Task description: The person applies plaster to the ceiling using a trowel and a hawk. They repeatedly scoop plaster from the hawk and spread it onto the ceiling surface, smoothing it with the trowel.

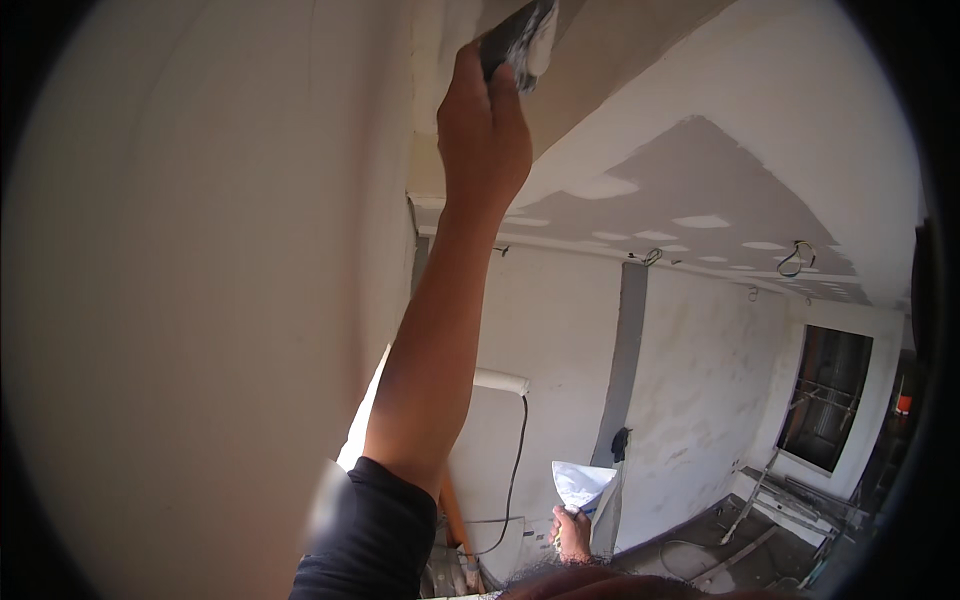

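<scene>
My left hand (485, 135) is raised high on a stretched arm, its fingers closed around a dark, wide-bladed scraper (512, 50). White filler is smeared on this tool, which is up against the beige ceiling edge beside the wall. Lower down and to the right, my right hand (570, 533) grips a putty knife (582, 482) by its handle. That knife's flaring blade points upward and is coated with white filler. Part of the right hand and its forearm is hidden behind dark hair at the lower edge.
A pale wall (200, 300) rises close on the left. Grey ceiling panels (690, 190) carry white filled patches and hanging wire loops (797, 258). Beyond are a grey vertical strip (625, 350), a dark window opening (826, 398), and metal frames (790, 510) on the floor.
</scene>
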Demonstrator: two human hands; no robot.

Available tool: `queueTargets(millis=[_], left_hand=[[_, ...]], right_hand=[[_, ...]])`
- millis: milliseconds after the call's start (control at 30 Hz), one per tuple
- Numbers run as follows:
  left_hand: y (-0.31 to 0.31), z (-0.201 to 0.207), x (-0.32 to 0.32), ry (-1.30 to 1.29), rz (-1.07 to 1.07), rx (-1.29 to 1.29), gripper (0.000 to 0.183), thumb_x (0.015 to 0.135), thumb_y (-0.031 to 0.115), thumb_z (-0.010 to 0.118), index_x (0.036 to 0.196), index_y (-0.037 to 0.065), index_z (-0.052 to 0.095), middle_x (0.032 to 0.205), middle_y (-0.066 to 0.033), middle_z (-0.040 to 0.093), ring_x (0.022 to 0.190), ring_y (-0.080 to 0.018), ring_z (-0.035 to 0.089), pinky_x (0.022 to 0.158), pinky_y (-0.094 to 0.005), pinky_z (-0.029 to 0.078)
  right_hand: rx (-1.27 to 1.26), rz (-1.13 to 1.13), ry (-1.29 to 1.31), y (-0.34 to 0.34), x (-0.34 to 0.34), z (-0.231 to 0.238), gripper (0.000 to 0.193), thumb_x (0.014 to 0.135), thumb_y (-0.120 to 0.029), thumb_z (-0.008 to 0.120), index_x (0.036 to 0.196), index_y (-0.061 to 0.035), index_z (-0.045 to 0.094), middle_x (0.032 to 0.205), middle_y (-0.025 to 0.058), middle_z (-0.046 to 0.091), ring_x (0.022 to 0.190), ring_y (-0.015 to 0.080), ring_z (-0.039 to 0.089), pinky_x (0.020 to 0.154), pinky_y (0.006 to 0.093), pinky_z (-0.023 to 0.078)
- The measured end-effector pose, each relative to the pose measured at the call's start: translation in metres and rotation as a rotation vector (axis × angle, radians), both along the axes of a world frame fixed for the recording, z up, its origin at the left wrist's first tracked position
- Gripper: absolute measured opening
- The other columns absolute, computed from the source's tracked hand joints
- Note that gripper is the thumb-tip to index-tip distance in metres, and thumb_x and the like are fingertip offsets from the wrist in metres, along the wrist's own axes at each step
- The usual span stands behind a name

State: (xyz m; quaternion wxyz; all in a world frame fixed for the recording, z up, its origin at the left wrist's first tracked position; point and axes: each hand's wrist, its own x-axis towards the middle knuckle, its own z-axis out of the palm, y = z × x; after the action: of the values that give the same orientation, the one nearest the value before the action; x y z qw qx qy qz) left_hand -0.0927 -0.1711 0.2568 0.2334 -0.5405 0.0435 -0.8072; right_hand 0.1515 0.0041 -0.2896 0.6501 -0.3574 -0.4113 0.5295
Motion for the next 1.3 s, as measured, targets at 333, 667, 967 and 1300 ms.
queueTargets(millis=[333,667,967,1300], left_hand=[[-0.03,0.074,0.02,0.016,0.154,0.28,0.028,0.1,0.007,0.051,0.123,-0.004,0.063,0.107,-0.0268,0.07,0.103,-0.0423,0.067,0.09,-0.0429,0.05],[-0.025,0.088,0.028,0.02,0.185,0.201,0.025,0.1,0.009,0.051,0.115,-0.005,0.065,0.095,-0.0285,0.069,0.09,-0.0418,0.068,0.08,-0.0439,0.051],[-0.023,0.085,0.036,0.022,0.17,0.241,0.023,0.1,0.012,0.054,0.112,-0.004,0.066,0.093,-0.0275,0.069,0.088,-0.0429,0.067,0.078,-0.0451,0.05],[-0.018,0.089,0.035,-0.011,0.31,0.208,0.024,0.1,0.015,0.054,0.109,-0.003,0.067,0.093,-0.0295,0.069,0.091,-0.0474,0.066,0.078,-0.0489,0.05]], right_hand=[[0.004,-0.021,-0.017,-0.008,0.001,-0.008,0.02,0.091,-0.016,0.071,0.097,-0.0015,0.059,0.066,0.0022,0.051,0.049,0.0152,0.052,0.043,0.0327,0.044],[-0.001,0.016,-0.021,-0.013,0.0,-0.007,0.023,0.093,-0.021,0.074,0.098,-0.0049,0.058,0.067,0.001,0.053,0.051,0.0123,0.053,0.043,0.0286,0.044],[0.001,0.03,-0.024,-0.013,0.003,-0.013,0.023,0.093,-0.021,0.073,0.096,-0.0055,0.056,0.067,0.0013,0.052,0.051,0.0129,0.053,0.043,0.0289,0.044],[-0.036,0.022,-0.005,-0.017,0.002,-0.011,0.022,0.093,-0.021,0.073,0.097,-0.0066,0.057,0.067,0.0006,0.052,0.051,0.0126,0.053,0.043,0.0287,0.044]])
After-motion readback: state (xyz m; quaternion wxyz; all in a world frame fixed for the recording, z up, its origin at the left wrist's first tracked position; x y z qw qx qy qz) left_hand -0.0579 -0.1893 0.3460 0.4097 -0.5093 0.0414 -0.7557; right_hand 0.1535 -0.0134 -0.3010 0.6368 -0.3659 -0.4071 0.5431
